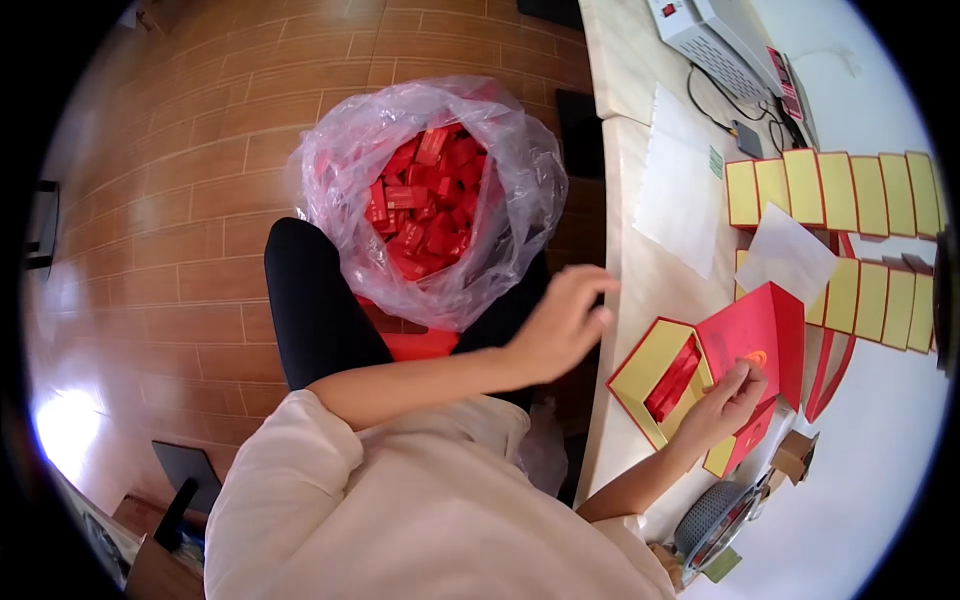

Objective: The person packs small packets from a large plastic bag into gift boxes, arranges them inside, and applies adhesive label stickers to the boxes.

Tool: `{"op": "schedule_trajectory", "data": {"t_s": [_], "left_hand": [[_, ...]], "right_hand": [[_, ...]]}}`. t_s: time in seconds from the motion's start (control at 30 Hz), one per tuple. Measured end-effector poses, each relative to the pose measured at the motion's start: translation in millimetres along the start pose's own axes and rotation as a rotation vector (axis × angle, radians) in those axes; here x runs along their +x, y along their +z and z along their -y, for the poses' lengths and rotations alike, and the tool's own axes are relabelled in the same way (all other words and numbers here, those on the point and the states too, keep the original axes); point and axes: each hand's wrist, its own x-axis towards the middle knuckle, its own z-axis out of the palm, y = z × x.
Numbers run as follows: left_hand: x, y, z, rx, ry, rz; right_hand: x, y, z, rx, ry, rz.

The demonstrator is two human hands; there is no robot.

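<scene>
On the white table my right hand [728,402] is at a red and yellow gift box [647,367] that stands open. Its fingers are curled together in front of the raised red lid [765,318]; what they hold, if anything, is hidden. Red packets [674,382] lie in the box's yellow-lined compartment. My left hand [562,325] is in the air by the table edge, fingers loosely bent and apart, with nothing in it. Between my knees a clear plastic bag [530,190] gapes, full of small red packets [432,200].
Two rows of yellow and red boxes [803,190] stand at the far side of the table. White paper sheets [680,180] lie before them. A white machine [710,45] with cables and a grey basket [708,515] are at opposite ends.
</scene>
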Motion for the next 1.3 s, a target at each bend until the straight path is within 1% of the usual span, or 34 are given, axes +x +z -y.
{"op": "schedule_trajectory", "data": {"t_s": [0.03, 0.07, 0.1, 0.13, 0.17, 0.2, 0.23, 0.27, 0.33, 0.4, 0.47, 0.5, 0.57, 0.6, 0.63, 0.7, 0.8, 0.83, 0.87, 0.9, 0.97, 1.0, 1.07, 1.13, 1.17, 1.27, 1.3], "left_hand": [[2, -20, 14, 0.061, -0.011, -0.073], [3, -43, 27, 0.125, -0.064, -0.115], [0, -64, 43, 0.151, -0.138, -0.164], [-3, -85, 61, 0.249, -0.139, -0.213], [-8, -106, 77, 0.308, -0.193, -0.232], [-13, -126, 92, 0.258, -0.286, -0.257], [-15, -148, 99, 0.252, -0.343, -0.287], [-18, -168, 113, 0.252, -0.300, -0.365], [-23, -209, 133, 0.208, -0.365, -0.455], [-26, -248, 147, 0.070, -0.488, -0.546], [-32, -284, 162, 0.092, -0.530, -0.630], [-38, -298, 177, 0.076, -0.567, -0.680], [-43, -316, 190, 0.060, -0.624, -0.740], [-37, -322, 184, -0.095, -0.692, -0.778], [-33, -326, 180, -0.249, -0.756, -0.819], [-31, -329, 181, -0.286, -0.774, -0.795], [-22, -335, 174, -0.373, -0.860, -0.793], [-19, -336, 173, -0.416, -0.879, -0.802], [-18, -337, 174, -0.462, -0.893, -0.809], [-20, -337, 174, -0.465, -0.900, -0.808], [-20, -336, 176, -0.505, -0.918, -0.800], [-19, -336, 176, -0.506, -0.919, -0.799], [-19, -335, 176, -0.511, -0.925, -0.786], [-21, -333, 178, -0.497, -0.922, -0.791], [-22, -332, 181, -0.482, -0.918, -0.799], [-24, -329, 184, -0.465, -0.920, -0.832], [-24, -328, 183, -0.459, -0.914, -0.831]], "right_hand": [[-8, 13, 12, 0.071, 0.009, 0.035], [-18, 31, 27, 0.142, 0.017, 0.069], [-30, 57, 38, 0.166, -0.112, 0.151], [-42, 87, 48, 0.194, -0.240, 0.240], [-51, 118, 64, 0.263, -0.257, 0.436], [-59, 149, 74, 0.270, -0.163, 0.647], [-70, 187, 76, 0.268, -0.166, 0.728], [-84, 229, 73, 0.264, -0.170, 0.809], [-111, 310, 58, 0.267, -0.146, 0.972], [-141, 379, 49, 0.198, -0.340, 1.037], [-167, 441, 42, 0.196, -0.390, 1.154], [-177, 466, 40, 0.186, -0.383, 1.177], [-195, 511, 39, -0.021, -0.496, 1.225], [-203, 529, 37, -0.028, -0.492, 1.252], [-209, 546, 35, -0.175, -0.519, 1.329], [-223, 580, 29, -0.413, -0.548, 1.485], [-235, 590, 32, -0.405, -0.523, 1.601], [-243, 598, 18, -0.485, -0.536, 1.674], [-255, 598, 4, -0.489, -0.531, 1.681], [-269, 598, -18, -0.497, -0.575, 1.642], [-282, 582, -14, -0.602, -0.501, 1.588], [-285, 580, -17, -0.604, -0.500, 1.588], [-290, 576, -21, -0.432, -0.200, 1.810], [-328, 579, -66, -0.292, -0.160, 1.759], [-335, 574, -69, -0.072, -0.091, 1.781], [-339, 570, -62, 0.214, 0.012, 1.775], [-336, 574, -57, 0.376, 0.135, 1.784]]}}
